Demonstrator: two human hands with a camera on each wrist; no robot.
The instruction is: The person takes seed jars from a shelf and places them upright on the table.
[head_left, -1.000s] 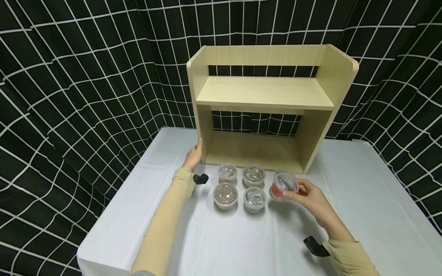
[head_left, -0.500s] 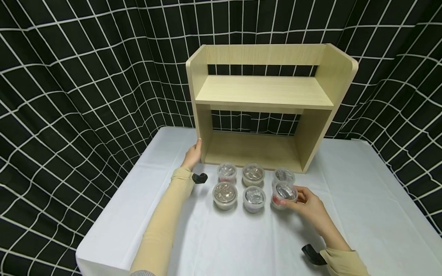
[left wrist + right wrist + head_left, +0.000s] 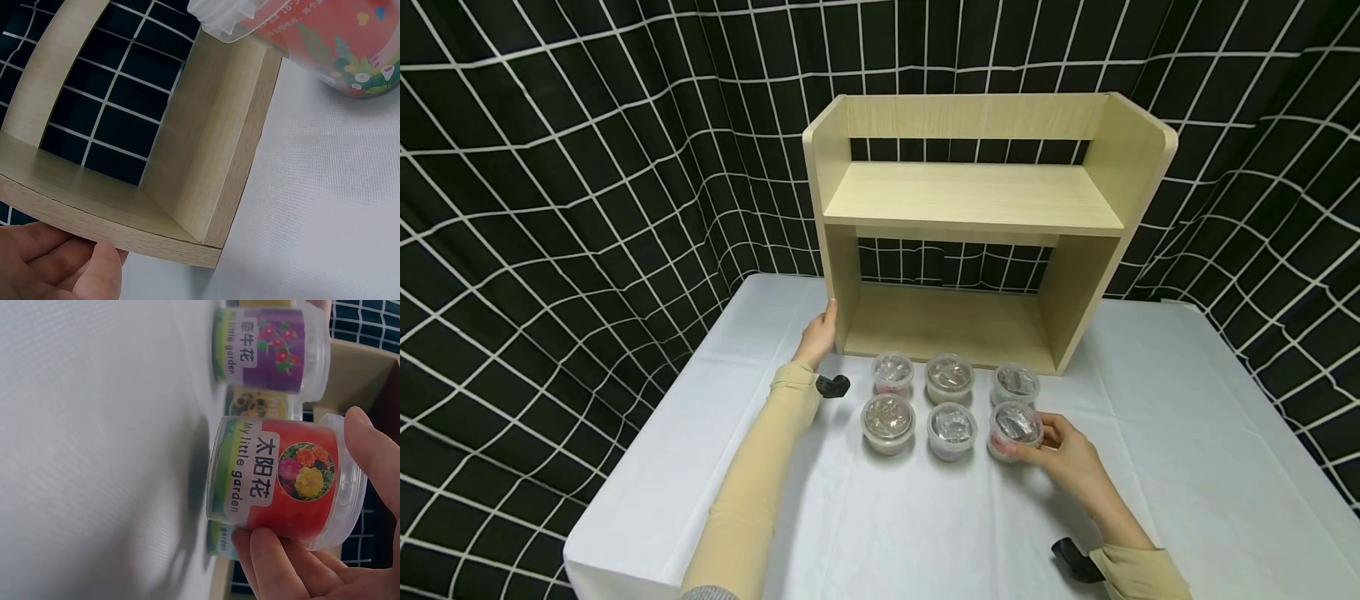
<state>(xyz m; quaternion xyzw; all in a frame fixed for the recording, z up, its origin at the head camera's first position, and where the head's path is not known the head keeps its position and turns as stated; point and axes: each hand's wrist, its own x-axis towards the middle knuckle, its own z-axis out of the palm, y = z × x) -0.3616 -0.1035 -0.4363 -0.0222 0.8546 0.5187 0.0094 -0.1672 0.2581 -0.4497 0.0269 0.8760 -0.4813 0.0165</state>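
My right hand (image 3: pixel 1072 462) grips a clear plastic tub with a red flower label (image 3: pixel 294 481), fingers on one side and thumb at the lid. It is upright at the near right of the group, on or just above the cloth; I cannot tell which. Behind it stands another lidded tub (image 3: pixel 1017 383). A purple-labelled tub (image 3: pixel 269 350) is beside it. My left hand (image 3: pixel 817 337) rests against the outer left side of the wooden shelf (image 3: pixel 977 196), thumb touching its front edge in the left wrist view and fingers partly hidden.
More tubs, at the back left (image 3: pixel 892 373), back middle (image 3: pixel 950 377) and near left (image 3: pixel 888 423), stand before the shelf's lower front edge. White cloth covers the table (image 3: pixel 880 533). Black curtains with white grid lines (image 3: pixel 587 167) surround it.
My right hand has brought the red-labelled tub down and nearer, in front of the back right tub, which now shows clearly. The left hand stays at the shelf's side.
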